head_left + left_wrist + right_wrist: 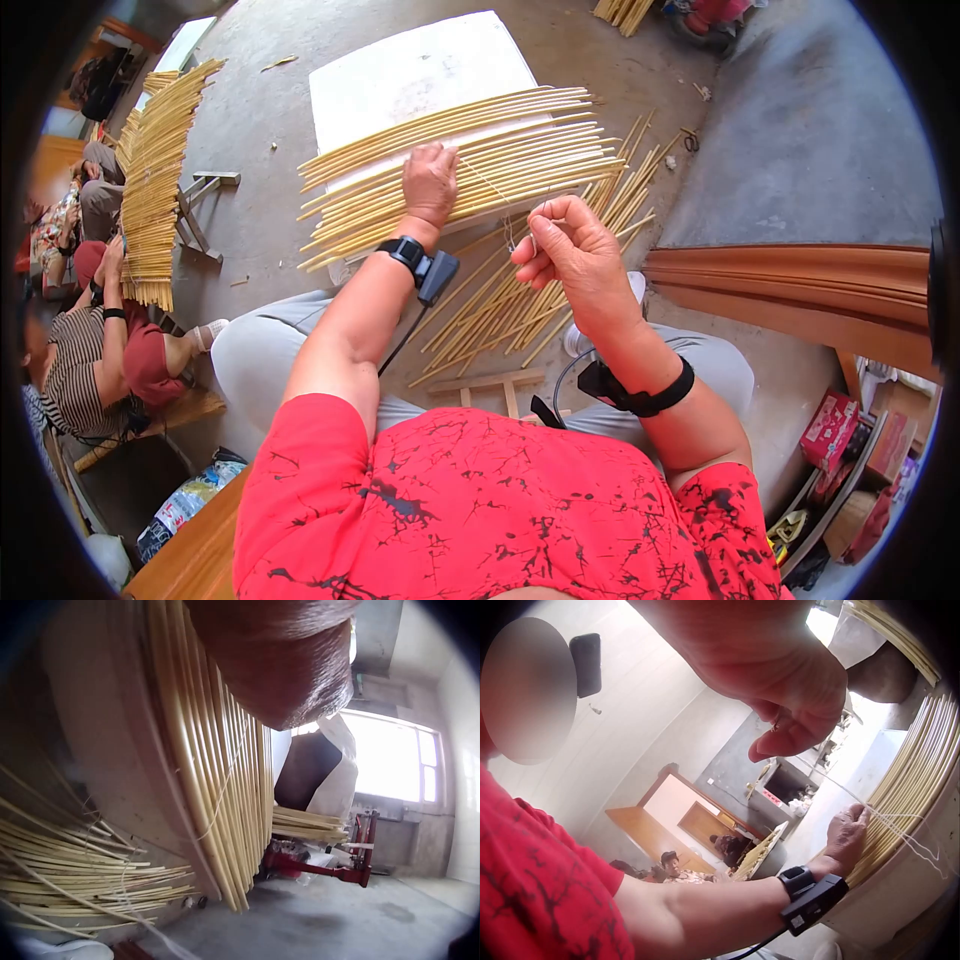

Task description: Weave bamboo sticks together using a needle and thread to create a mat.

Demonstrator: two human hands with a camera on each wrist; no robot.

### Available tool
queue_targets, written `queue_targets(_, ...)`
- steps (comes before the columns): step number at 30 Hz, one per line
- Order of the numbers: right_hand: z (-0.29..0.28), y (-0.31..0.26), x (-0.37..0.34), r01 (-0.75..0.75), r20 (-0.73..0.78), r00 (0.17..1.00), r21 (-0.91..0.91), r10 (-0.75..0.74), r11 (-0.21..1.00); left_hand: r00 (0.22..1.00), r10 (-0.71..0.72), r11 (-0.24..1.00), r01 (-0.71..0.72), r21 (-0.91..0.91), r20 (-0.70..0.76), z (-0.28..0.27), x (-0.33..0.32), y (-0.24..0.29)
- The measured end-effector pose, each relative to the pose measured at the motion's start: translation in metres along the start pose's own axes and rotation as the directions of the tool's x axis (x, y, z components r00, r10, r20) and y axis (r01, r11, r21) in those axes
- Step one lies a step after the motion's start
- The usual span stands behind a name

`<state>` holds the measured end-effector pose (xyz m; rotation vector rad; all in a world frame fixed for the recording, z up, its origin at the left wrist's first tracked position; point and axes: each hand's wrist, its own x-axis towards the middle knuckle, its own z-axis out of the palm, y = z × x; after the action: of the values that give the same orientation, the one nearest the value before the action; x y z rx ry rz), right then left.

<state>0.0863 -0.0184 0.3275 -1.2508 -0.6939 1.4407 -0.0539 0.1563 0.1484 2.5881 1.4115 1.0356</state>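
Observation:
Long pale-yellow stalks (520, 150) lie side by side across a white board (420, 75), joined in places by white thread. My left hand (430, 185) rests on the middle of this row, its knuckles up and its fingertips hidden from above. To its right, my right hand (580, 250) is raised above the near edge of the stalks, thumb and forefinger pinching the thin white thread (840, 784). From those fingers the thread runs down toward the stalks beside the left hand. Loose thread (229, 776) loops over the row in the left wrist view.
More loose stalks (530, 310) are spread on the floor beneath the board's near side. A wooden ledge (800, 295) borders the right. At left, another person (90, 345) sits by a second stalk mat (155, 190). Boxes (830, 430) stand at lower right.

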Motion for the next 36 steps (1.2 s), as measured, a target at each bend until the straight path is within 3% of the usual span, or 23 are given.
queue_targets(1,0.001,0.000,0.000,-0.002,0.000,1.000,-0.004,0.002,1.000,0.998,0.025,1.000,-0.024,0.019,-0.049,0.002,-0.006,0.006)
queue_targets(2,0.001,0.000,0.000,-0.005,0.005,1.000,-0.002,0.005,1.000,0.995,-0.015,1.000,0.014,0.010,0.094,0.001,-0.012,0.012)
queue_targets(3,0.002,0.000,0.000,-0.003,-0.001,1.000,-0.003,0.003,1.000,0.995,-0.021,1.000,0.019,0.016,0.095,0.000,-0.019,0.019)
queue_targets(5,0.002,0.000,0.000,-0.003,0.000,1.000,-0.002,0.003,1.000,0.987,-0.004,0.976,-0.032,0.216,0.163,-0.004,-0.029,0.031)
queue_targets(6,0.003,0.000,-0.001,0.000,0.000,1.000,0.000,0.000,1.000,0.969,-0.047,0.982,-0.001,0.191,0.243,-0.005,-0.034,0.033)
queue_targets(11,0.001,0.000,0.000,0.022,-0.005,1.000,0.018,-0.022,1.000,0.966,0.007,0.979,-0.060,0.195,0.260,-0.002,-0.045,0.023)
queue_targets(16,-0.005,-0.015,0.001,0.219,-0.173,0.963,0.048,-0.208,0.974,0.957,0.050,0.976,-0.107,0.188,0.286,-0.005,-0.046,0.013)
queue_targets(20,-0.005,-0.016,0.001,0.230,-0.169,0.961,0.041,-0.220,0.972,0.960,0.066,0.977,-0.117,0.177,0.273,-0.006,-0.047,0.009)
queue_targets(25,0.001,-0.006,-0.001,0.123,-0.099,0.988,0.022,-0.120,0.992,0.964,0.041,0.972,-0.099,0.214,0.261,-0.004,-0.048,0.012)
queue_targets(36,0.001,-0.004,0.001,0.121,-0.080,0.990,0.010,-0.120,0.993,0.973,-0.004,0.973,-0.050,0.226,0.232,0.002,-0.049,0.017)
